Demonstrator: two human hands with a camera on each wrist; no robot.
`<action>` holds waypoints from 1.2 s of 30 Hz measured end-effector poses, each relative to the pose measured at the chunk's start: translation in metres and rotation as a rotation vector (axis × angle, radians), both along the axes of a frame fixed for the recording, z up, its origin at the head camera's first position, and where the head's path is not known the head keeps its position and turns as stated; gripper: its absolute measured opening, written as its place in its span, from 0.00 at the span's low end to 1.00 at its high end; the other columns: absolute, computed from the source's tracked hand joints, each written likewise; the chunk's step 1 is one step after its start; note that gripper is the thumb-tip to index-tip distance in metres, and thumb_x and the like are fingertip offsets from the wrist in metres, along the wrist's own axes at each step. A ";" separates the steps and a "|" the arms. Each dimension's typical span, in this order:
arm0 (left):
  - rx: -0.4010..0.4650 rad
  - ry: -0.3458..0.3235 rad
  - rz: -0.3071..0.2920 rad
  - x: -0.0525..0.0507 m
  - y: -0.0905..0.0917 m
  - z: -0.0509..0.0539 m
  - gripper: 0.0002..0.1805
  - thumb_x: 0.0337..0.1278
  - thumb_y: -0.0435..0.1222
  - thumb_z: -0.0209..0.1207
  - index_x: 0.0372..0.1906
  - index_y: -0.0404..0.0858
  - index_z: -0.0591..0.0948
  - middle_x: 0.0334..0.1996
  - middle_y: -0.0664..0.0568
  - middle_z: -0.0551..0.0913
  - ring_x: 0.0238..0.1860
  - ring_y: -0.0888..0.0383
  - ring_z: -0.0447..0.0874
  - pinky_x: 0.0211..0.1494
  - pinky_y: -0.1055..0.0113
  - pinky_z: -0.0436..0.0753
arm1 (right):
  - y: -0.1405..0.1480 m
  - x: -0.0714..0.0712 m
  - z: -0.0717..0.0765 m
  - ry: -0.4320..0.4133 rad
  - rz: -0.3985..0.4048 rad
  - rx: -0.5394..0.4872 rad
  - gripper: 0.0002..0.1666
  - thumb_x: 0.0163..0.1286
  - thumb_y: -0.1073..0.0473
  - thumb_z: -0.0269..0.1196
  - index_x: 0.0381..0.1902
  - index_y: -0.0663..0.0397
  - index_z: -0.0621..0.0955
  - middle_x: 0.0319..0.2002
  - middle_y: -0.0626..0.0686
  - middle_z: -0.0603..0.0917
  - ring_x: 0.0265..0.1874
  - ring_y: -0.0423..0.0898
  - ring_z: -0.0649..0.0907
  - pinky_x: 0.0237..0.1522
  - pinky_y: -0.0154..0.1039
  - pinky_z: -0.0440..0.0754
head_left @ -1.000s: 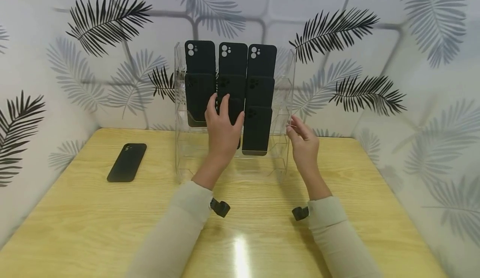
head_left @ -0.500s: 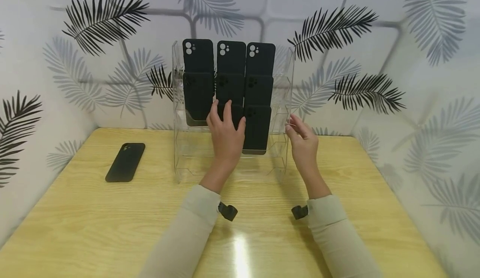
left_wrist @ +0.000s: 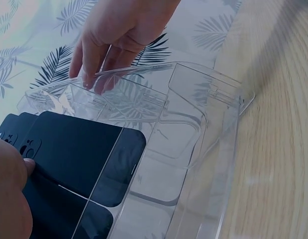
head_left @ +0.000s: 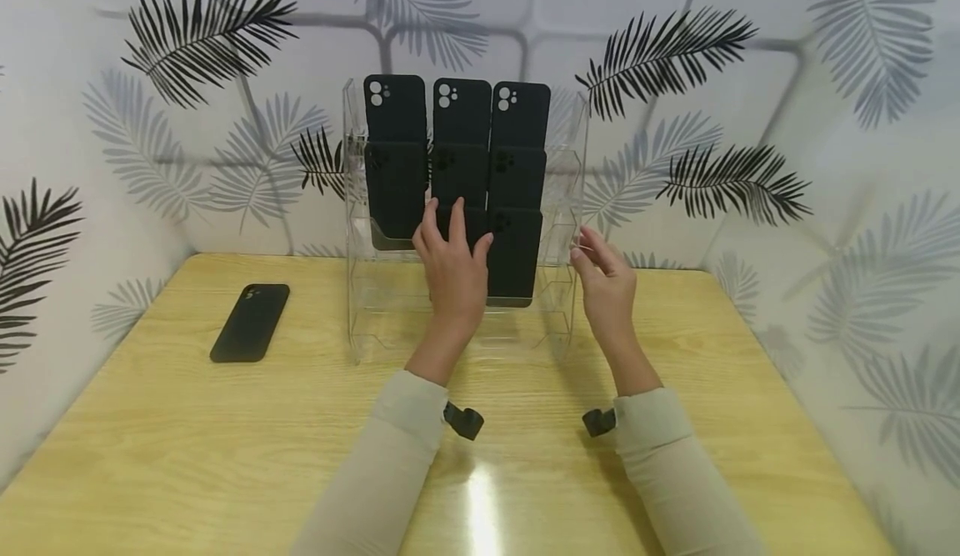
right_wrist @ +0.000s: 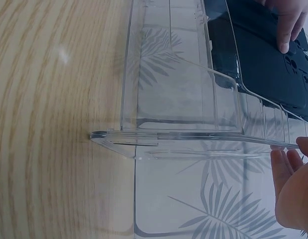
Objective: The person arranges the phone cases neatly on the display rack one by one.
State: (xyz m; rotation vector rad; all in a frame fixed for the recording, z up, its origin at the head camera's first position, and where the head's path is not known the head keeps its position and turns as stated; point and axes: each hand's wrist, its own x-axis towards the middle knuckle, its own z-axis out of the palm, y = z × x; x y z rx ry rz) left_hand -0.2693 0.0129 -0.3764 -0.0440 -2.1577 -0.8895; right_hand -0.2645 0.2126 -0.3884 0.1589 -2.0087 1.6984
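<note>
A clear acrylic rack (head_left: 576, 139) stands upright with black phone cases on its stepped shelves. My left hand (head_left: 453, 281) lies over the middle phone case (head_left: 474, 222) of the third row, fingers at its upper left and thumb at its right side. The hand hides most of that case. To its right rests another phone case (head_left: 515, 260), seen closer in the left wrist view. At the rack's right side panel (right_wrist: 208, 135), my right hand (head_left: 609, 283) pinches the edge between thumb and fingers. Several more cases fill the upper two rows, camera holes upward.
A single phone case (head_left: 251, 323) lies flat at the left of the wooden table (head_left: 187, 439). The rack's lower shelves (head_left: 457, 343) hold no cases. A leaf-patterned wall (head_left: 690, 106) rises close behind the rack.
My left hand has moved down and slightly right, lowering the middle phone case against the rack. The right hand keeps its place on the side panel.
</note>
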 end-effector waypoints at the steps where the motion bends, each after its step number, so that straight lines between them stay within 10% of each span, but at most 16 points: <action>1: -0.008 0.001 0.009 0.000 0.000 0.000 0.34 0.67 0.47 0.62 0.74 0.42 0.69 0.74 0.40 0.59 0.69 0.42 0.60 0.68 0.54 0.76 | 0.000 0.000 0.000 -0.006 0.001 -0.001 0.24 0.73 0.60 0.63 0.66 0.54 0.79 0.57 0.58 0.82 0.49 0.35 0.82 0.49 0.24 0.81; 21: -0.065 0.037 -0.032 0.002 -0.012 0.004 0.34 0.68 0.45 0.63 0.75 0.44 0.67 0.77 0.38 0.54 0.75 0.42 0.54 0.74 0.51 0.70 | -0.011 0.021 0.021 -0.011 -0.004 0.025 0.24 0.74 0.65 0.61 0.66 0.61 0.78 0.58 0.64 0.81 0.49 0.36 0.82 0.49 0.22 0.80; 36: -0.075 -0.056 -0.177 0.036 -0.104 0.026 0.33 0.67 0.41 0.64 0.74 0.41 0.69 0.76 0.38 0.57 0.70 0.38 0.60 0.68 0.44 0.72 | -0.001 0.000 -0.001 -0.010 -0.011 0.014 0.24 0.74 0.59 0.63 0.66 0.53 0.79 0.58 0.58 0.82 0.51 0.37 0.82 0.51 0.24 0.81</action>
